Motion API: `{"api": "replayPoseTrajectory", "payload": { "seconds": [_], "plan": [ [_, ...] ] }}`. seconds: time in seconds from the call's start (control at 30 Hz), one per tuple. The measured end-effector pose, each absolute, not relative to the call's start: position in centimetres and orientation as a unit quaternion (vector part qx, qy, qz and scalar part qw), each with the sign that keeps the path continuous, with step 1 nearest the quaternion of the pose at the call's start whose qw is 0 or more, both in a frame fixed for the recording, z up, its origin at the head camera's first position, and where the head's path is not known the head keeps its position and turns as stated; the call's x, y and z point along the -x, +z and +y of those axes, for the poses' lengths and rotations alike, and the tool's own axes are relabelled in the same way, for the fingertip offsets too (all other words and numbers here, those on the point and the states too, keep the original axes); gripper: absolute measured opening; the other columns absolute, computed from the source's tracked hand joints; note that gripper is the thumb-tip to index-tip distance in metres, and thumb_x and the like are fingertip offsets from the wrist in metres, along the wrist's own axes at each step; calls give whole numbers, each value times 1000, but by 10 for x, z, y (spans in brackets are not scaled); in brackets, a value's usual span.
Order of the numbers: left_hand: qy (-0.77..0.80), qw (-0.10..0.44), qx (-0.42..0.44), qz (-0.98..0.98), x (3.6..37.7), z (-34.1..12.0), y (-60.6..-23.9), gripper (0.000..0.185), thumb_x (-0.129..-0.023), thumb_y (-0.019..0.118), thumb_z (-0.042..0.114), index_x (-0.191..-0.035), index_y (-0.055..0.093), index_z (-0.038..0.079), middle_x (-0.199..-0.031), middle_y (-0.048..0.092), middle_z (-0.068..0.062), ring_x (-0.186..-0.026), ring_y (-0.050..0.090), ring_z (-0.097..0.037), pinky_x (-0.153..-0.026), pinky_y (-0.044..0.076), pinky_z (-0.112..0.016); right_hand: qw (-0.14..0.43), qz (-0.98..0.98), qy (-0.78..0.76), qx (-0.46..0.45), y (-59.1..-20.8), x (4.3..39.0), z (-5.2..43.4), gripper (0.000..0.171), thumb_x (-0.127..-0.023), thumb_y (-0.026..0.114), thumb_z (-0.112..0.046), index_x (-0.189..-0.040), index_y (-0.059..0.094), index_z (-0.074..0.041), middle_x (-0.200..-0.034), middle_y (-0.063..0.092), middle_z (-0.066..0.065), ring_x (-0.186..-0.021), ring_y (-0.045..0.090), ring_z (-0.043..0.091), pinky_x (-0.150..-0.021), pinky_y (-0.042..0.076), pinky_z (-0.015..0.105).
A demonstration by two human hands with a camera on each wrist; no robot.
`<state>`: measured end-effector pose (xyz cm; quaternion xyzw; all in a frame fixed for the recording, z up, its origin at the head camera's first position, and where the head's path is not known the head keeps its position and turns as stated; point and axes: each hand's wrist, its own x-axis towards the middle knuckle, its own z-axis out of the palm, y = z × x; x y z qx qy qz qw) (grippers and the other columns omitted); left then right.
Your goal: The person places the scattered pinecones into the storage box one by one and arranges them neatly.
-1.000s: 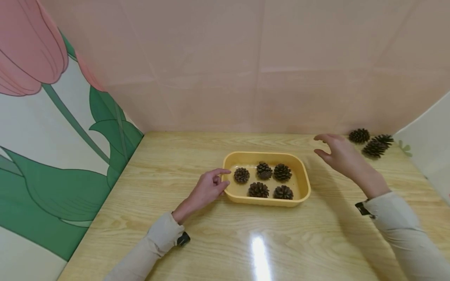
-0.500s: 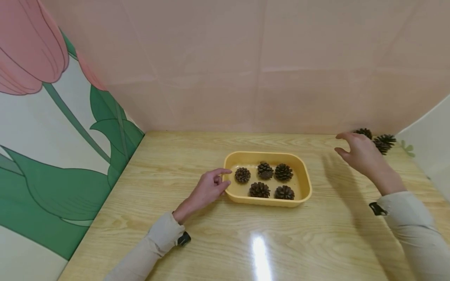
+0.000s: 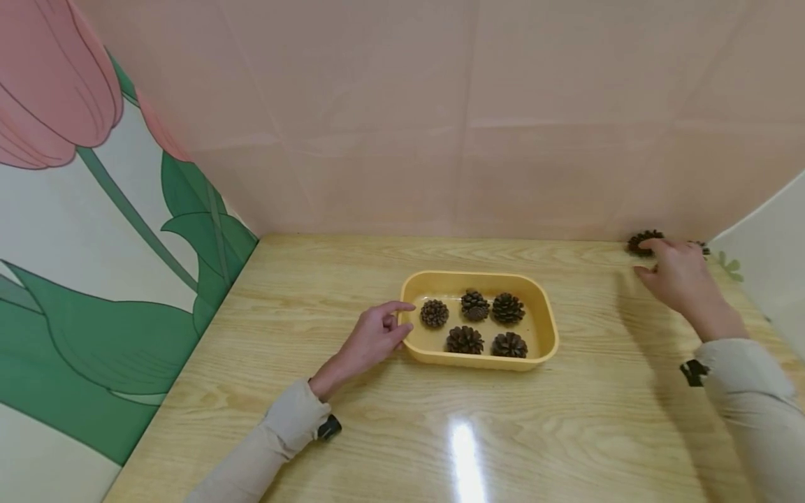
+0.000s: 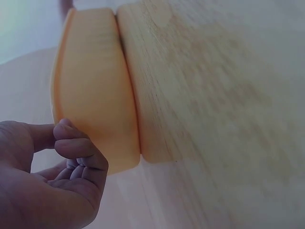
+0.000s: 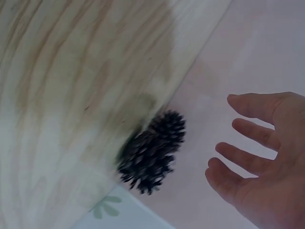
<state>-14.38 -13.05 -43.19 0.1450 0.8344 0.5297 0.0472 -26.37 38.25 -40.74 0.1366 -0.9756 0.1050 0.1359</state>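
Left hand (image 3: 371,340) bracing tray (image 3: 546,328) against sliding, fingers curled, grasping nothing; right hand (image 3: 676,276) spread, released, nearing corner pinecone (image 3: 643,241).

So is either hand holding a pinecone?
No. The right hand is open near a pinecone; the left hand only touches the tray.

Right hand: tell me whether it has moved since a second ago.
Yes. The right hand has moved away from the yellow tray, toward the table's far right corner, and now reaches the pine cones there.
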Motion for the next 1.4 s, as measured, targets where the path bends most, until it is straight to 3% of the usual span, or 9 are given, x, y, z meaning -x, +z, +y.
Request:
{"api": "replayPoseTrajectory", "payload": {
  "seconds": [0.13, 0.47, 0.7, 0.8, 0.93, 1.13, 1.4],
  "plan": [
    [533, 49, -145, 832, 144, -131, -432, 38, -97, 63, 6, -134, 58, -1, -62, 56, -13, -63, 63, -41, -44, 37, -19, 136, -977, 108, -125, -414, 267, 399, 43, -91, 63, -5, -125, 47, 17, -118, 46, 43, -107, 41, 60, -96, 24, 69],
    [532, 47, -148, 832, 144, -132, -431, 37, -98, 63, 6, -133, 59, -1, -59, 54, -3, -63, 63, -41, -44, 37, -19, 121, -982, 111, -89, -426, 267, 420, 55, -92, 64, -6, -136, 38, 16, -128, 37, 45, -120, 30, 61, -100, 17, 71],
    [533, 48, -145, 832, 143, -132, -430, 37, -97, 63, 6, -133, 59, -1, -59, 54, -4, -63, 63, -42, -44, 37, -19, 84, -987, 110, -76, -432, 270, 433, 65, -93, 61, -9, -144, 30, 16, -123, 37, 50, -120, 26, 66, -112, 0, 71],
    [533, 48, -144, 833, 143, -132, -430, 37, -97, 63, 7, -133, 59, -1, -59, 53, -4, -62, 62, -42, -44, 37, -19, 83, -988, 109, -73, -435, 271, 437, 63, -92, 62, -10, -142, 33, 16, -121, 37, 51, -116, 29, 66, -110, 10, 72],
    [532, 51, -141, 833, 143, -132, -429, 38, -98, 63, 8, -134, 59, 0, -59, 53, -4, -63, 63, -42, -44, 36, -19, 91, -986, 118, -73, -436, 273, 438, 57, -89, 62, -7, -136, 39, 15, -118, 39, 49, -111, 32, 65, -94, 26, 74],
    [532, 54, -141, 833, 142, -131, -428, 38, -98, 63, 7, -135, 58, 0, -63, 57, -16, -64, 63, -42, -44, 36, -19, 85, -985, 136, -68, -434, 271, 438, 51, -90, 59, -3, -134, 41, 12, -115, 42, 48, -109, 32, 65, -88, 30, 74],
    [530, 50, -146, 834, 142, -132, -429, 38, -97, 63, 6, -134, 59, -1, -64, 57, -18, -63, 63, -42, -44, 36, -19, 69, -985, 147, -52, -435, 266, 436, 48, -92, 58, -1, -135, 40, 12, -119, 33, 48, -110, 30, 64, -85, 31, 74]
  ]
}}
